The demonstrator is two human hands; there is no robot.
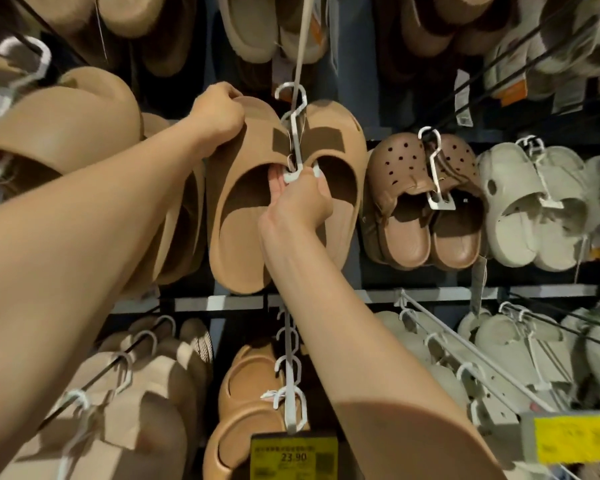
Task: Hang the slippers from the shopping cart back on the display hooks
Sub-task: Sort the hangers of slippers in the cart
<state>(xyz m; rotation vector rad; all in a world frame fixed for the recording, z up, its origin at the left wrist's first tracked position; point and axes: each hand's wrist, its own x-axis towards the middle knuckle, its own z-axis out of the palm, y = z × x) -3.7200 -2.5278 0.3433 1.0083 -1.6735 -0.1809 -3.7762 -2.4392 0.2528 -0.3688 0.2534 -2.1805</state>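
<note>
A pair of tan slippers (246, 216) with dark brown patches hangs at the middle of the display wall on a white plastic hanger (297, 133). The hanger's top loop sits over a beige display hook (300, 46) that runs up and out of view. My left hand (219, 112) grips the toe end of the left slipper from above. My right hand (300, 197) is closed on the hanger's lower bar, between the two slipper openings, with fingers inside the left slipper. The shopping cart is out of view.
Brown perforated clogs (416, 202) hang just to the right, then cream clogs (530, 209). More tan slippers (59, 133) hang on the left and on the rows above and below. A yellow price tag (293, 457) caps the lower hook.
</note>
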